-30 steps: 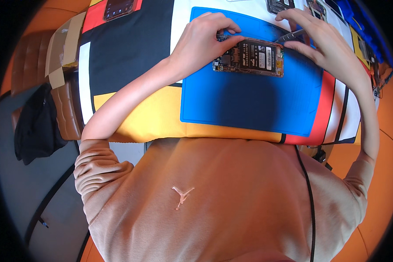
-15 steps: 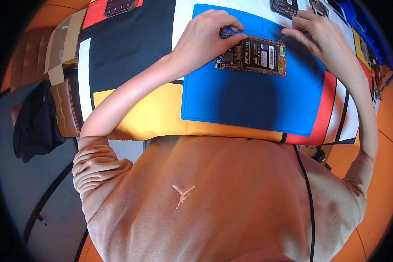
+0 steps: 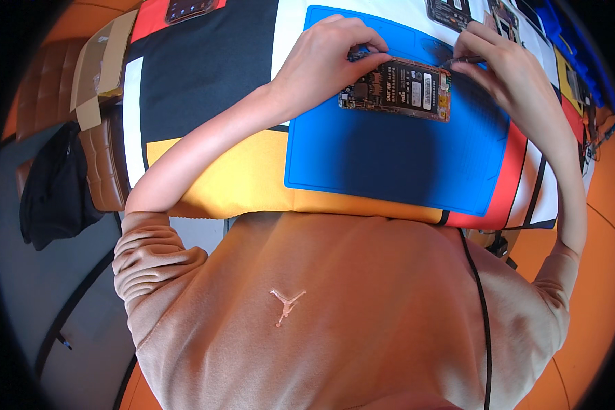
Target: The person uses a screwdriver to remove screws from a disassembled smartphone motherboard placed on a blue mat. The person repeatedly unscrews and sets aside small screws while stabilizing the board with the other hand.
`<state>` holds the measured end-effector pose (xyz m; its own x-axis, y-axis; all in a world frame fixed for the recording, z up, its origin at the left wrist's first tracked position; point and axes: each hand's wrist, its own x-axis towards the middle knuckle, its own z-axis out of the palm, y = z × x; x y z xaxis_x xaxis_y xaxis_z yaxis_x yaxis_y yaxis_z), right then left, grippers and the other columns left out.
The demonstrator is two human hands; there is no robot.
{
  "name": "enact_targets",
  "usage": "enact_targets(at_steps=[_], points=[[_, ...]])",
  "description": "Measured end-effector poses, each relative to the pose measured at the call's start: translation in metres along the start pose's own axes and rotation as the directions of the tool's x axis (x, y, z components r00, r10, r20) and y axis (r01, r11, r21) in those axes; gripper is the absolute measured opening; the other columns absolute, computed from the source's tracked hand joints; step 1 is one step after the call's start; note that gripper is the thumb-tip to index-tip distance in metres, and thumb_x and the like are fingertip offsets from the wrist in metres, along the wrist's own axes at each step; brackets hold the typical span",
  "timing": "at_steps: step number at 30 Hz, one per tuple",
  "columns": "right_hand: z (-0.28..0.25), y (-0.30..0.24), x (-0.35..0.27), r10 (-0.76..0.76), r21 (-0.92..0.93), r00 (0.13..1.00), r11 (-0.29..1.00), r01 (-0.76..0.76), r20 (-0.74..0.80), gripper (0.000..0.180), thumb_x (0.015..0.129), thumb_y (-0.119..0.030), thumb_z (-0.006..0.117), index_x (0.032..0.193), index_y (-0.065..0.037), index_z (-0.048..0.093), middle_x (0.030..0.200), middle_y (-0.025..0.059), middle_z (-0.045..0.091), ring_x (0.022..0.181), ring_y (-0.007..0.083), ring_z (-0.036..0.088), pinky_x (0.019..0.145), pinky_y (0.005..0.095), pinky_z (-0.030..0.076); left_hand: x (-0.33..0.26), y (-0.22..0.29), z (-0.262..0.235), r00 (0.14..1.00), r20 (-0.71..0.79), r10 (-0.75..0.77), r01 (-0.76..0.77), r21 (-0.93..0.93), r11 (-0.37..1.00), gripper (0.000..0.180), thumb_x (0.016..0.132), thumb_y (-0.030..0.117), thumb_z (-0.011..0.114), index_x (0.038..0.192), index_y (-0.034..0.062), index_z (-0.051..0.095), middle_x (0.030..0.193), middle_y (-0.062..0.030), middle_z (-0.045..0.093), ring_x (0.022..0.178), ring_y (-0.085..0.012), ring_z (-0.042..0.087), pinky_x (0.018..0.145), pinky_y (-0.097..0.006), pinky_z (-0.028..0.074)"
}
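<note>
An opened phone (image 3: 406, 89), its black battery and circuit board bare, is held over the blue mat (image 3: 321, 160). My left hand (image 3: 326, 56) pinches its upper left edge between thumb and fingers. By the phone's upper right corner, my right hand (image 3: 506, 65) is closed on a thin dark tool (image 3: 466, 61). The tool's tip points left at that corner; whether it touches cannot be made out. I cannot tell the tool's exact kind, as the fingers cover much of it.
More opened phone parts (image 3: 449, 12) lie at the far right of the table. A dark phone (image 3: 188, 8) lies at the far left. An open cardboard box (image 3: 106, 68) stands left of the table, and blue bins (image 3: 581, 41) are at the far right edge.
My right hand has come down slightly, bringing the thin dark tool to the phone's upper right corner. My left hand and the phone have barely moved.
</note>
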<state>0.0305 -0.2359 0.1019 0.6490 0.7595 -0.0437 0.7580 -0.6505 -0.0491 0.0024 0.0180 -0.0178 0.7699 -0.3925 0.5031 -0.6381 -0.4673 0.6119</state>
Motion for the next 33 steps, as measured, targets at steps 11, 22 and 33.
enact_targets(at_steps=[11, 22, 33], points=[[-0.002, -0.001, 0.000, -0.061, 0.061, 0.998, 0.996, 0.061, -0.001, 0.015, 0.090, -0.014, 0.066, 0.097, -0.003, 0.059, 0.086, 0.0116, 0.063, 0.076, 0.0318, 0.064, 0.066, 0.0404, 0.049, 0.001, 0.019, -0.001, 0.936, 0.242, 0.254, -0.297, 0.161, 0.941, 0.037, 0.087, 0.027, 0.073, 0.119, 0.0102, 0.067, 0.121, -0.0058, 0.061, 0.106, -0.0253, 0.056, 0.093, -0.037, 0.044], [-0.010, -0.007, 0.003, 0.065, -0.094, 0.995, 0.994, -0.058, 0.071, 0.025, 0.089, -0.019, 0.065, 0.077, 0.003, 0.064, 0.069, 0.0210, 0.063, 0.067, 0.0396, 0.063, 0.066, 0.0430, 0.052, 0.023, 0.032, 0.010, 0.880, 0.398, 0.257, -0.367, 0.228, 0.902, 0.054, 0.088, 0.040, 0.070, 0.132, 0.0111, 0.059, 0.118, -0.0097, 0.055, 0.103, -0.0274, 0.053, 0.091, -0.038, 0.043], [-0.017, 0.001, 0.003, 0.007, 0.081, 0.994, 0.997, -0.016, 0.108, 0.025, 0.089, -0.018, 0.062, 0.086, 0.006, 0.063, 0.080, 0.0240, 0.064, 0.081, 0.0395, 0.065, 0.073, 0.0430, 0.051, 0.024, 0.033, 0.011, 0.881, 0.411, 0.234, -0.357, 0.253, 0.899, 0.055, 0.085, 0.039, 0.071, 0.128, 0.0069, 0.060, 0.118, -0.0114, 0.057, 0.098, -0.0275, 0.056, 0.089, -0.039, 0.044]])
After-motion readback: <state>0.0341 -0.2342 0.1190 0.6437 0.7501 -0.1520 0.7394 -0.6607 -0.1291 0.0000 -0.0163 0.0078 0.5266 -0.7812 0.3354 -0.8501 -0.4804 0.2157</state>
